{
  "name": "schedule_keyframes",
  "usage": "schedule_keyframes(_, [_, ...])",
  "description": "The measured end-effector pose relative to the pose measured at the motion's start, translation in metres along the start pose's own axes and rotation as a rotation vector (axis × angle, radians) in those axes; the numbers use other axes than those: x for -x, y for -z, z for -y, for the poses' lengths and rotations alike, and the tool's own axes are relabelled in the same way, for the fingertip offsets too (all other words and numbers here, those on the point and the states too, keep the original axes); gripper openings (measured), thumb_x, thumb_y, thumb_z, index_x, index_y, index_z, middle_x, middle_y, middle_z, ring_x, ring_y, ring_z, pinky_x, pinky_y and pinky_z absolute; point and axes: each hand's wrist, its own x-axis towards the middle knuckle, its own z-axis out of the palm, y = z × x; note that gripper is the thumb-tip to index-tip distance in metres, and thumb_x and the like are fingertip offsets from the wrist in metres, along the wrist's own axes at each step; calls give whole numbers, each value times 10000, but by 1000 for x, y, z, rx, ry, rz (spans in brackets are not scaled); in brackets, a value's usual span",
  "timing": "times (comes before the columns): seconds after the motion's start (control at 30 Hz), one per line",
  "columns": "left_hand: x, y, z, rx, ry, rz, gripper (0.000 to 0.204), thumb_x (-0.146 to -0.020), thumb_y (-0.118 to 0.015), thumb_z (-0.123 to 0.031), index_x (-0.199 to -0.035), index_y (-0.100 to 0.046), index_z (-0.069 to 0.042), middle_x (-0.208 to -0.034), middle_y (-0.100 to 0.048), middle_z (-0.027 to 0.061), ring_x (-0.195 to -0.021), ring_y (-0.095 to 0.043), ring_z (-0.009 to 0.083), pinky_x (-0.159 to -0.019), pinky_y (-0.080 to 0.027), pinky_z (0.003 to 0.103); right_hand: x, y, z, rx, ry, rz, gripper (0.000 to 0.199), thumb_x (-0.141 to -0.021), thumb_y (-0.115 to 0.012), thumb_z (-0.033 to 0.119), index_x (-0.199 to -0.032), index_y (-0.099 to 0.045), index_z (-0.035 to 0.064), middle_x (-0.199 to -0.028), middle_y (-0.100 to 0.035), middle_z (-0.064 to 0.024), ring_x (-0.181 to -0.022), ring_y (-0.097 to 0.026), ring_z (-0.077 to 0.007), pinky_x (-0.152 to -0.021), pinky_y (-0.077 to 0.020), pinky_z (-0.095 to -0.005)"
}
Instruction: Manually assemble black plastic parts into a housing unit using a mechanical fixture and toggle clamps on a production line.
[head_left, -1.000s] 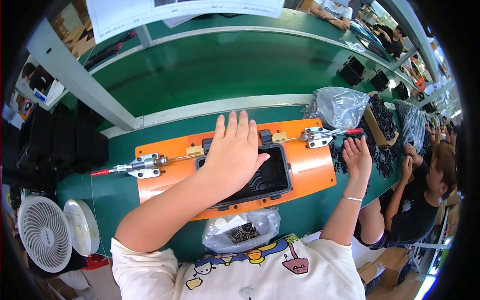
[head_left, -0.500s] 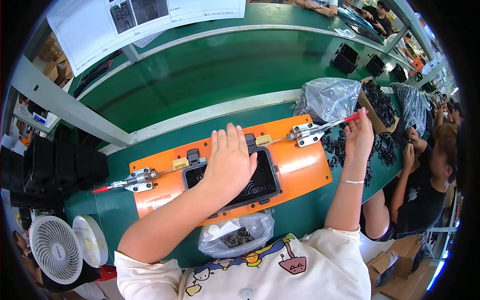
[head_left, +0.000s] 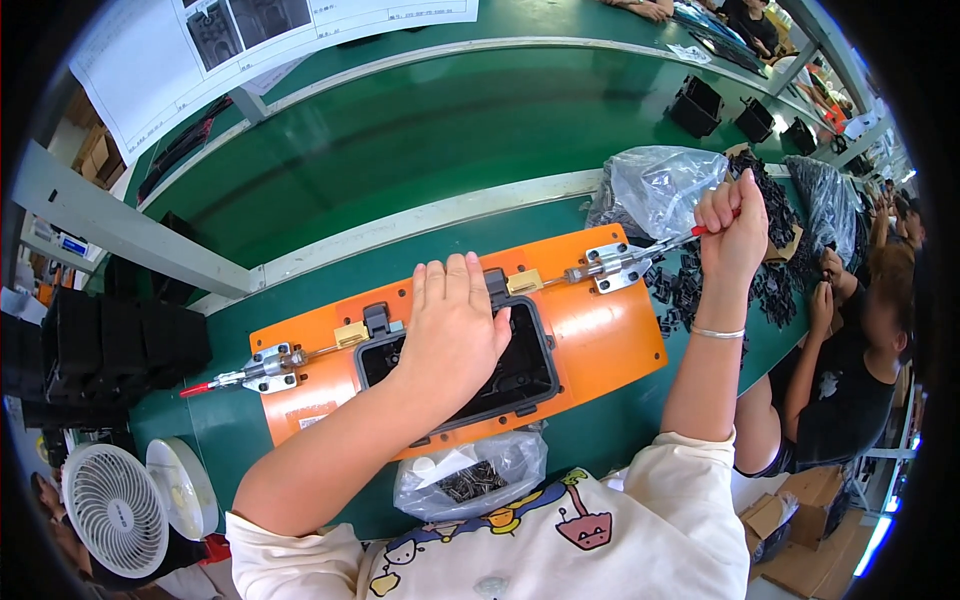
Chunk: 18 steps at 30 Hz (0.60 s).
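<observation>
My left hand (head_left: 447, 325) lies flat over a black plastic box (head_left: 547, 345), fingers stretched out toward its far edge and partly hiding its inside. The box sits in an orange fixture plate (head_left: 605, 335). At the plate's right end, my right hand (head_left: 733, 222) is wrapped round the red grip of a metal toggle clamp (head_left: 612, 266), whose rod runs toward a brass-coloured block (head_left: 524, 282) beside the box. A second toggle clamp (head_left: 272, 368) is on the plate's left end, with its red grip (head_left: 197, 389) pointing outward and no hand on it.
A bag of small metal parts (head_left: 470, 482) lies at the near edge. Loose black clips (head_left: 682, 290) and a plastic bag (head_left: 662, 190) are to the right, near a seated co-worker (head_left: 850, 370). Stacked black boxes (head_left: 120, 340) and a white fan (head_left: 116, 510) stand left.
My right hand, fingers loosely bent at the red grip before, has closed round it and shifted slightly right and up. My left hand stays on the box. The whole view has shifted a little.
</observation>
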Motion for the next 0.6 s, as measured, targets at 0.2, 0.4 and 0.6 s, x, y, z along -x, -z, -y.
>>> schedule_keyframes(0.2, [1, -2, 0, 6, 0, -20, 584, -835, -623, -215, -1221, -469, 196, -1172, -519, 323, -1111, -499, 440, -1026, -369, 525, 1, -10, -5, 24, 30, -130, 345, -978, -480, 240, -674, -385, 108, -533, -349, 15, -462, -318, -98, -464, -272, -261])
schedule_keyframes(0.4, [1, -1, 0, -10, -9, -14, 582, -833, -624, -212, -1221, -471, 195, -1166, -523, 324, -1110, -501, 438, -1023, -374, 523, 1, -13, -7, 111, 95, -120, 339, -983, -477, 217, -675, -390, 106, -518, -338, 23, -430, -318, -90, -428, -272, -251])
schedule_keyframes(0.6, [1, -2, 2, -22, -19, -1, 579, -851, -595, -229, -1224, -468, 195, -1177, -510, 317, -1112, -492, 446, -1024, -370, 522, 2, -17, -8, 206, 140, -146, 335, -981, -480, 203, -674, -391, 104, -516, -336, 23, -425, -328, -83, -423, -296, -247])
